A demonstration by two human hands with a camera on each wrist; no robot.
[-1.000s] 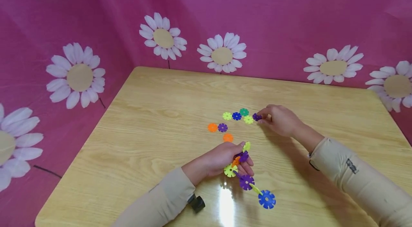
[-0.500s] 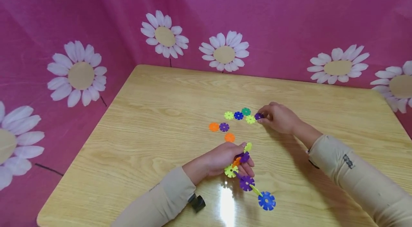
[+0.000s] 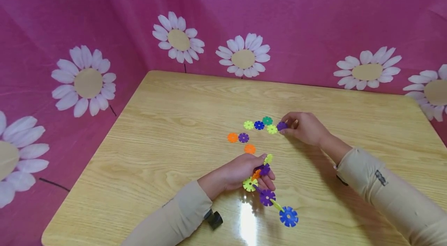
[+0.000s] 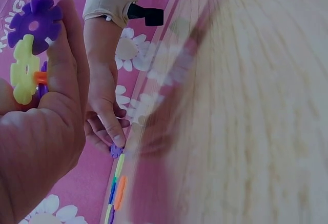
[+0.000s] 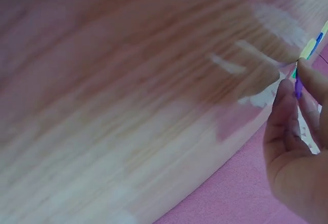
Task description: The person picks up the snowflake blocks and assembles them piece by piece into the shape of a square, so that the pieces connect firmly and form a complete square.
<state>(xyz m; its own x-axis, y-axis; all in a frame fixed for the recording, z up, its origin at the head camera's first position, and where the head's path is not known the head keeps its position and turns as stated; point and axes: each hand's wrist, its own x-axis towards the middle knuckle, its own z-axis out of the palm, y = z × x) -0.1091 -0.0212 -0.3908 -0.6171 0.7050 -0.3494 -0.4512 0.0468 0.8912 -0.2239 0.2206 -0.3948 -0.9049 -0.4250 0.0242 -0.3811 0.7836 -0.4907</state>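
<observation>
My left hand (image 3: 241, 170) holds a chain of interlocked notched plastic discs (image 3: 267, 197) above the table. The chain has yellow, purple and orange pieces, and a blue disc (image 3: 288, 216) hangs at its lower end. In the left wrist view a purple disc (image 4: 35, 25) and a yellow disc (image 4: 23, 69) lie against the fingers; part of the chain is hidden by the hand. Farther back, my right hand (image 3: 305, 129) pinches a loose purple disc (image 3: 281, 126) between thumb and fingers, beside a yellow disc (image 3: 272, 129) lying flat. The right wrist view shows that purple disc (image 5: 298, 87) edge-on.
Loose discs lie flat on the wooden table (image 3: 167, 122): a green one (image 3: 267, 120), a dark blue one (image 3: 259, 125), a yellow one (image 3: 248, 125), a purple one (image 3: 243, 137) and two orange discs (image 3: 233, 137). A pink flowered cloth (image 3: 297, 13) hangs behind the table.
The purple disc at my right fingertips looks tipped up a little from the table. My left hand and its chain have hardly moved; the head view has shifted slightly.
</observation>
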